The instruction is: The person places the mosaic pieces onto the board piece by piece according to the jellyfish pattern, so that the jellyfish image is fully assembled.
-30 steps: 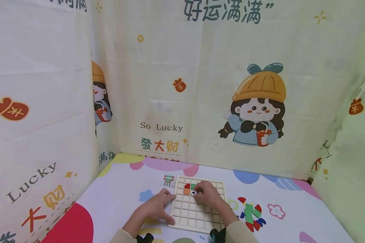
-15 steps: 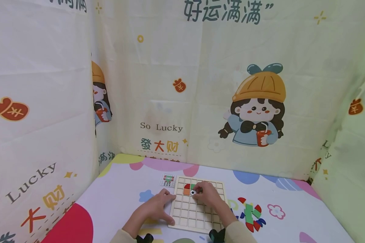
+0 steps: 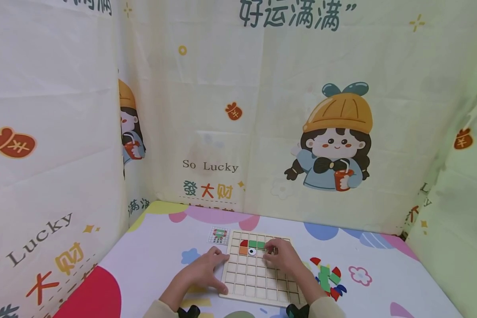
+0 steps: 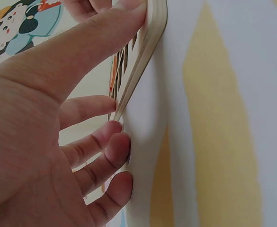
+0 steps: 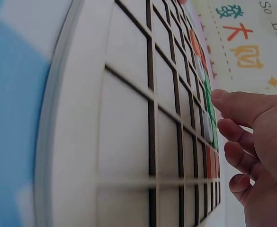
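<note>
A wooden grid board (image 3: pixel 246 279) lies on the table. My left hand (image 3: pixel 202 269) rests along its left side, thumb on the near corner and forefinger at the edge; the other fingers are loosely bent in the left wrist view. On the board's upper rows sit a red quarter-circle piece (image 3: pixel 244 243), green pieces (image 3: pixel 256 244), an orange square (image 3: pixel 243 251) and a round eye piece (image 3: pixel 252 251). A second whitish piece (image 5: pixel 207 126) shows in the right wrist view. My right hand (image 3: pixel 283 257) is over the upper right squares, thumb tip at the green pieces, no piece visibly pinched.
A small pattern card (image 3: pixel 219 236) with a robot-like figure lies at the board's far left corner. Several loose red, green and blue pieces (image 3: pixel 324 277) are heaped right of the board. Printed cloth walls (image 3: pixel 206 110) stand behind and at both sides.
My right hand has moved from the round eye piece to the right along the board, uncovering that piece and the green ones. My left hand has stayed in place.
</note>
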Demonstrator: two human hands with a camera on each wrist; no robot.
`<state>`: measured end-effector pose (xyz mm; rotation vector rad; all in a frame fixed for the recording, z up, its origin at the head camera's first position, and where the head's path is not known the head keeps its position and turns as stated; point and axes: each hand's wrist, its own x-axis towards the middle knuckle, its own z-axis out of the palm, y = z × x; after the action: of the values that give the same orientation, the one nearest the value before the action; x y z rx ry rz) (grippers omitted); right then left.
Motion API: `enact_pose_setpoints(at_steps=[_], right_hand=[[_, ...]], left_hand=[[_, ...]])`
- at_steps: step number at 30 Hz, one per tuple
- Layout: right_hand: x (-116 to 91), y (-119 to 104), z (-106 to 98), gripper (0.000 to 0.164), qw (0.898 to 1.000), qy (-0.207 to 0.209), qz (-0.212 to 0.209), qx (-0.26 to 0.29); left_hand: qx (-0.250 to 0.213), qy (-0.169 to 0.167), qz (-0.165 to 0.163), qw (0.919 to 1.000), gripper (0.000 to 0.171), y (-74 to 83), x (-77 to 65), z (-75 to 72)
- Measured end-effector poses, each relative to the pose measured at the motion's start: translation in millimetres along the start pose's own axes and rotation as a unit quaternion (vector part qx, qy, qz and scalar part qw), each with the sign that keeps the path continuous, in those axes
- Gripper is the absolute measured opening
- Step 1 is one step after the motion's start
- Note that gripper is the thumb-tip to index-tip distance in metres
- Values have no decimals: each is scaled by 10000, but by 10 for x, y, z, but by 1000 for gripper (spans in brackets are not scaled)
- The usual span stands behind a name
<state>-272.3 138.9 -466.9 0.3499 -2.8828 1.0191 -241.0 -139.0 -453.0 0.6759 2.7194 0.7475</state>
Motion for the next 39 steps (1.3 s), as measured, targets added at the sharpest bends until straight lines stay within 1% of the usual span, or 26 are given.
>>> enact_pose_setpoints(at_steps=[5, 8, 11, 16, 24, 30, 39], right_hand=[[-133, 167, -141, 20, 9995, 180, -19, 271], [-193, 282, -228, 18, 9989, 293, 139, 339], [-228, 374, -322, 20, 9982, 399, 418, 182], [-295, 534, -484, 24, 9941, 536, 898, -271], [-440, 783, -715, 29, 9901, 446, 1212, -550], [-507, 916, -788, 34, 9859, 315, 1457, -764], [-516, 975, -795, 29, 9849, 278, 1549, -723]], left_hand=[[32, 0, 7, 10000, 90, 9, 1, -6], [27, 0, 15, 10000, 90, 5, 5, -4], [8, 5, 33, 10000, 90, -5, 11, 1], [-23, 11, 45, 10000, 91, -1, 5, 0], [-15, 29, 83, 10000, 91, -15, 5, 1], [8, 21, 72, 10000, 91, -24, 14, 6], [15, -2, 45, 10000, 91, -16, 13, 5]])
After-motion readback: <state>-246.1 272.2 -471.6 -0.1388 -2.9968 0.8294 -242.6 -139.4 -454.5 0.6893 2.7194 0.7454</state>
